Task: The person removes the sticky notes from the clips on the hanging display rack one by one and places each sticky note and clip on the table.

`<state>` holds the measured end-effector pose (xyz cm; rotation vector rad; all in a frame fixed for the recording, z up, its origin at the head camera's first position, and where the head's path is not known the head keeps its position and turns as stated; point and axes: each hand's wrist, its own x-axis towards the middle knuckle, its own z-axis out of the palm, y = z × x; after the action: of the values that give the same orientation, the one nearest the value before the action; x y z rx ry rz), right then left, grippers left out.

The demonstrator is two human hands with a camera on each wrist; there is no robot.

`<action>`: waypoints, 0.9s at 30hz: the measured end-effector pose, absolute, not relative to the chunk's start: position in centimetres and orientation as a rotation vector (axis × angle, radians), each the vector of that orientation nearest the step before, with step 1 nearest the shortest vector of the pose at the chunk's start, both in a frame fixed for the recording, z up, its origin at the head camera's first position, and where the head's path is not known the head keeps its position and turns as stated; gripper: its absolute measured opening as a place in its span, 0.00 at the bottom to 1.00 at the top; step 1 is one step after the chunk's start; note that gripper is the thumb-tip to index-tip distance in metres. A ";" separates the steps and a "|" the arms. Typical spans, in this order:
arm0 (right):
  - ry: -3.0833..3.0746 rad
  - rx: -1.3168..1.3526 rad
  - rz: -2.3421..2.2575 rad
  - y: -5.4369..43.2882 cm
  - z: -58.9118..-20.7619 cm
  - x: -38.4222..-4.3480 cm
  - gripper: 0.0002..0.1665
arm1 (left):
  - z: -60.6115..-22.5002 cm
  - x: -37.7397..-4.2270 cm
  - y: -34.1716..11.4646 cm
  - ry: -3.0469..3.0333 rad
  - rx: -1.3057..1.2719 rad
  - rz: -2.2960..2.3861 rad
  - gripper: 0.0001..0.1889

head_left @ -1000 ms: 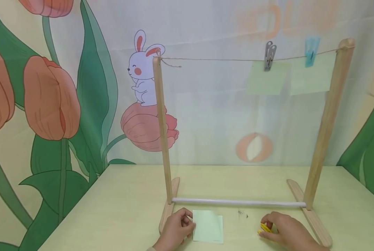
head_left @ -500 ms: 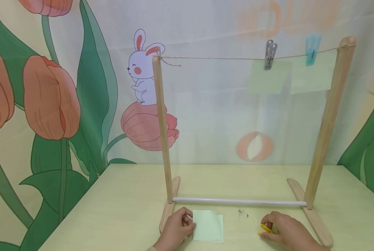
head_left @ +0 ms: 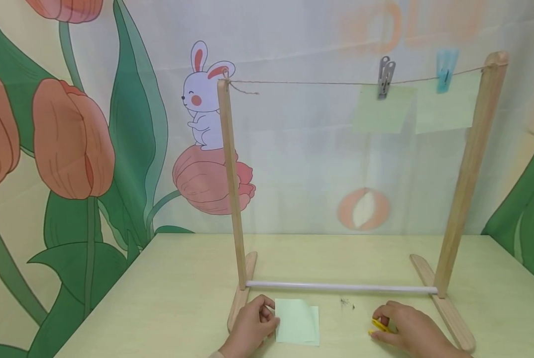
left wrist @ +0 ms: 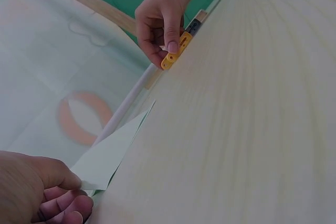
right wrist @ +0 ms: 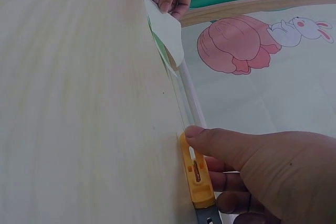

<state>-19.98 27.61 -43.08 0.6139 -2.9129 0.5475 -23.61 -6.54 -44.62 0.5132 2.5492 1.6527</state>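
Observation:
My left hand (head_left: 251, 325) pinches the left edge of a pale green paper square (head_left: 295, 323) between thumb and fingers. Another sheet shows under it, and the top sheet's far end is lifted in the right wrist view. To the right, my right hand (head_left: 410, 328) holds a yellow clothespin (right wrist: 197, 174) low at the table, thumb on one end. A dark grey piece (right wrist: 209, 215), perhaps a second clothespin, lies just beyond it. On the twine (head_left: 302, 82) hang two green papers, one under a grey clothespin (head_left: 385, 78), the other under a blue clothespin (head_left: 446, 72).
A wooden frame with a left post (head_left: 233, 199) and right post (head_left: 468, 184) carries the twine. Its white crossbar (head_left: 338, 287) runs low behind both hands. The pale table (head_left: 159, 278) meets a printed cloth backdrop (head_left: 293, 159) with tulips and a rabbit.
The yellow clothespin has shifted very slightly in my right hand's fingers. Both hands and the paper otherwise stay in place; the head view has tilted a touch.

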 end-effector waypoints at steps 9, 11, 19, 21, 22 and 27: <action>-2.901 0.622 0.538 27.6 -43.1 -20.0 0.18 | -44.5 -23.5 -6.6 2.560 0.505 1.650 0.11; -2.904 0.617 0.537 27.6 -43.1 -20.0 0.18 | -44.5 -23.5 -6.5 2.566 0.504 1.647 0.11; -2.902 0.617 0.528 27.7 -43.1 -19.9 0.18 | -44.6 -23.4 -6.4 2.562 0.480 1.658 0.12; -2.901 0.617 0.528 27.7 -43.1 -19.9 0.18 | -44.5 -23.4 -6.4 2.557 0.473 1.663 0.12; -2.902 0.616 0.527 27.7 -43.0 -19.9 0.18 | -44.5 -23.4 -6.4 2.557 0.470 1.662 0.12; -2.898 0.611 0.497 27.6 -42.9 -19.9 0.18 | -44.3 -23.3 -6.3 2.563 0.441 1.659 0.11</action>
<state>-19.89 27.59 -42.91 0.6106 -2.8985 0.4970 -23.35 -6.34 -44.30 0.4405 2.5626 1.6594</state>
